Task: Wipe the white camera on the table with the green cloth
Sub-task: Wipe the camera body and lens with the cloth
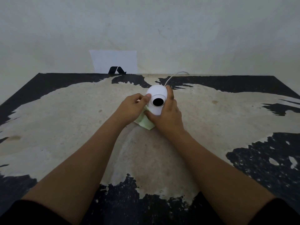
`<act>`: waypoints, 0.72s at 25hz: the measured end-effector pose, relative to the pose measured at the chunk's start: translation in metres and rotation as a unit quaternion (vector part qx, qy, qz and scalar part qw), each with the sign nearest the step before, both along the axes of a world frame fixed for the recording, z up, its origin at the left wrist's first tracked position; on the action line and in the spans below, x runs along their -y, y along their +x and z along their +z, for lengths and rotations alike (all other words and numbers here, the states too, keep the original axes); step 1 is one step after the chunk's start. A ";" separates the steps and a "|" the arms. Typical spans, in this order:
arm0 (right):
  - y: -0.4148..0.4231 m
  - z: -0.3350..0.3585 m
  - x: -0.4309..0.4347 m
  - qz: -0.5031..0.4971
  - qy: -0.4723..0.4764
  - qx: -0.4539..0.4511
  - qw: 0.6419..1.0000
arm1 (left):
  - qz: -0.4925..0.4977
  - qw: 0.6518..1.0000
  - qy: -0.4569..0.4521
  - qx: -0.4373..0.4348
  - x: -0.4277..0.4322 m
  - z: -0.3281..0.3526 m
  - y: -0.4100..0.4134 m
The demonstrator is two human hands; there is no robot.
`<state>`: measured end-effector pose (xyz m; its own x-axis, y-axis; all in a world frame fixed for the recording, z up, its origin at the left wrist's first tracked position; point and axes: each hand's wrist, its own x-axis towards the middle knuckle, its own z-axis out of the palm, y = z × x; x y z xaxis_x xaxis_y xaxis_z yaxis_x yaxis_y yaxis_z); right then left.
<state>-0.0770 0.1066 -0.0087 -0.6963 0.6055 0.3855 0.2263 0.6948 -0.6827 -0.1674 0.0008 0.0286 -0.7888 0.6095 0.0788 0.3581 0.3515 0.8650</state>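
A white dome camera [157,93] with a round black lens facing me stands near the middle of the table. My right hand [168,114] wraps its right side and base, thumb across the front below the lens. My left hand [132,108] is at the camera's left side, its thumb touching the housing beside the lens. The pale green cloth [144,122] lies bunched under both hands at the camera's base, its near corner showing; my left hand appears to hold its far part.
The table [81,119] is worn, black paint peeling off a pale surface. A white cable [172,77] runs from the camera's back over the table's far edge. A white sheet [115,60] with a black mark hangs on the wall behind.
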 end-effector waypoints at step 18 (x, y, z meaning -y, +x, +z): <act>0.006 0.003 -0.004 0.025 -0.029 0.033 0.999 | -0.005 1.000 0.012 -0.008 0.002 -0.003 -0.001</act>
<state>-0.0714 0.1106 -0.0059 -0.7484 0.5894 0.3041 0.2380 0.6667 -0.7063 -0.1688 -0.0009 0.0257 -0.7817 0.6146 0.1058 0.3745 0.3269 0.8677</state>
